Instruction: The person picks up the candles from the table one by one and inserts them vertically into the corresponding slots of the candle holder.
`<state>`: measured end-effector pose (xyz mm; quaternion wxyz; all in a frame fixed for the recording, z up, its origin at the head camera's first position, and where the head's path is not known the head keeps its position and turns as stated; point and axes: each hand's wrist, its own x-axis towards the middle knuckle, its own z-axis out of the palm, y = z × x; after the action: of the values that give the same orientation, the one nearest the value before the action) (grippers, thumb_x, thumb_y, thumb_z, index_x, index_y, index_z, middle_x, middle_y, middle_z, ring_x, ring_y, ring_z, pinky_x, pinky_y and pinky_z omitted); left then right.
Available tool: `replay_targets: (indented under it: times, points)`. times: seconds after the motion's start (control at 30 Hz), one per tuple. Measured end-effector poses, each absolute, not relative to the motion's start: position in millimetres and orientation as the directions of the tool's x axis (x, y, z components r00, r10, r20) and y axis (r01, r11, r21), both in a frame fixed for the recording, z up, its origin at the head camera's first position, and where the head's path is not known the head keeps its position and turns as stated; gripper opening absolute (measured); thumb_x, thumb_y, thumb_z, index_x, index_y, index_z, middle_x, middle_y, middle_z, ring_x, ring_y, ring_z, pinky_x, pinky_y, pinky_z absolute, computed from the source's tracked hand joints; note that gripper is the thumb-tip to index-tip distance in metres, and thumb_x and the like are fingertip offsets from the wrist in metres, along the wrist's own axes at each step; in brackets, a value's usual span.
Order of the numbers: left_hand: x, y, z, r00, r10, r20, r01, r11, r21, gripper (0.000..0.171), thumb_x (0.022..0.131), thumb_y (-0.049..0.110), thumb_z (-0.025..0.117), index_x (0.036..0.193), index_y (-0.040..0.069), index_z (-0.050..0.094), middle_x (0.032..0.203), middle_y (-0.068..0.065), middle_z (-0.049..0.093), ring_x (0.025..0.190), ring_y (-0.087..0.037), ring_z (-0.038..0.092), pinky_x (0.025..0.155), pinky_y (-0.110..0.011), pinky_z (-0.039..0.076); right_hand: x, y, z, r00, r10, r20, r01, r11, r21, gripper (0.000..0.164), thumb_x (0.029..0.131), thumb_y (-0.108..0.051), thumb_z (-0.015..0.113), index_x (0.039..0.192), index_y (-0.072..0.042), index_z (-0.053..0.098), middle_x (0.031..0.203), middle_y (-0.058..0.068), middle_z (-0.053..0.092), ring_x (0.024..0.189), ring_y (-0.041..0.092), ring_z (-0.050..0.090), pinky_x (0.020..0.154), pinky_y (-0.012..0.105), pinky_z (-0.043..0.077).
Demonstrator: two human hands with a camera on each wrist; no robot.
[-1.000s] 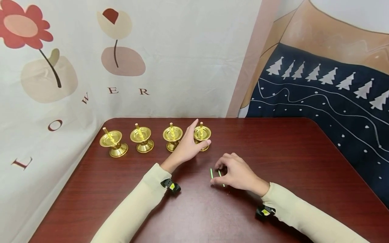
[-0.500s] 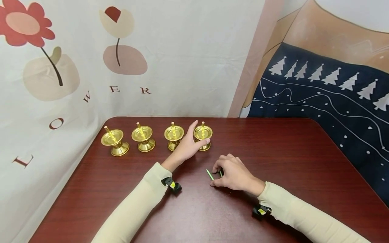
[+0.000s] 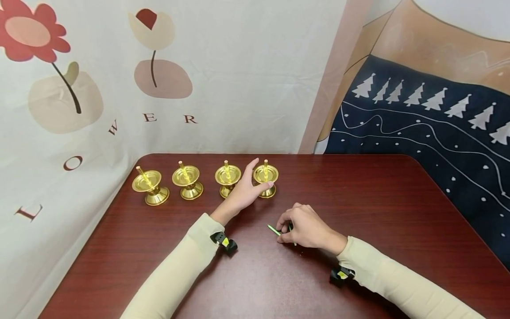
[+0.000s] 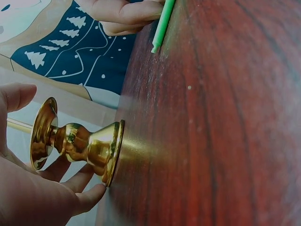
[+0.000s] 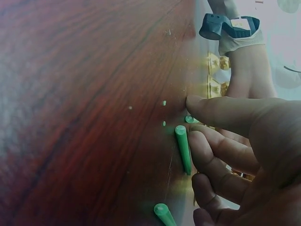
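Observation:
My left hand (image 3: 244, 190) is around the rightmost brass candlestick (image 3: 266, 175), its thumb spread apart from it. In the left wrist view, the fingers (image 4: 84, 188) lie behind and beside that candlestick's foot. My right hand (image 3: 307, 226) is low over the tabletop, thumb and fingertips pinching a thin green candle (image 3: 273, 230), whose far end points left. The right wrist view shows the candle's near end (image 5: 189, 119) between thumb and index finger. A second green candle (image 5: 182, 148) lies just below those fingertips, and a third green candle (image 5: 163, 213) lies farther off.
Three more brass candlesticks (image 3: 150, 188) stand in a row to the left along the back of the dark red wooden table (image 3: 358, 195). Each bears a thin yellow stick. Tiny green bits (image 5: 164, 102) dot the tabletop by my right hand. Printed cloths (image 3: 247, 79) hang behind.
The green candle at my right fingertips has swung from pointing away to pointing left. The right thumb and fingers have drawn closer together around it. My left hand has hardly moved.

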<state>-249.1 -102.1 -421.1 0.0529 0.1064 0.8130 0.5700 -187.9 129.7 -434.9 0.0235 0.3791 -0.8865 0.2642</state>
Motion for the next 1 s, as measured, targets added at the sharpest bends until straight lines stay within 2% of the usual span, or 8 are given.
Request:
replay_targets:
  times: [0.17,0.37,0.6,1.0]
  points:
    - [-250,-102,-421,-0.97,0.239,0.036,0.115,0.323,0.939,0.093,0.105,0.029,0.075,0.177,0.017,0.018,0.179,-0.019,0.022,0.164,-0.037,0.025,0.129,-0.061,0.025,-184,127,-423,-0.738,-0.649,0.182,-0.642,0.593,-0.486,0.023,0.074,-0.023,0.102,0.082,-0.024,0.08,0.068,-0.032,0.063,0.075,0.003,0.053,0.072,0.03,0.046]
    - [-251,-102,-423,-0.971,0.239,0.032,0.109,0.319,0.941,0.094,0.105,0.029,0.076,0.177,0.016,0.017,0.179,-0.02,0.024,0.164,-0.038,0.024,0.129,-0.061,0.025,-186,130,-421,-0.727,-0.677,0.116,-0.615,0.568,-0.546,0.023,0.076,-0.015,0.101,0.087,-0.021,0.081,0.071,-0.028,0.066,0.079,0.003,0.057,0.071,0.025,0.049]
    - [-251,-104,-424,-0.969,0.245,0.032,0.103,0.282,0.954,0.093,0.105,0.025,0.075,0.176,0.012,0.016,0.18,-0.02,0.02,0.165,-0.039,0.02,0.129,-0.059,0.025,-197,134,-423,-0.69,-0.721,0.065,-0.588,0.507,-0.63,0.023,0.077,-0.007,0.099,0.092,-0.016,0.084,0.074,-0.023,0.07,0.069,-0.004,0.064,0.065,0.022,0.055]
    - [-252,-105,-425,-0.969,0.246,0.03,0.094,0.251,0.963,0.092,0.104,0.023,0.075,0.176,0.011,0.018,0.177,-0.023,0.025,0.162,-0.039,0.028,0.127,-0.057,0.031,-206,135,-421,-0.675,-0.737,0.001,-0.528,0.483,-0.698,0.022,0.078,-0.003,0.097,0.092,-0.015,0.085,0.075,-0.018,0.072,0.07,-0.001,0.068,0.065,0.023,0.056]
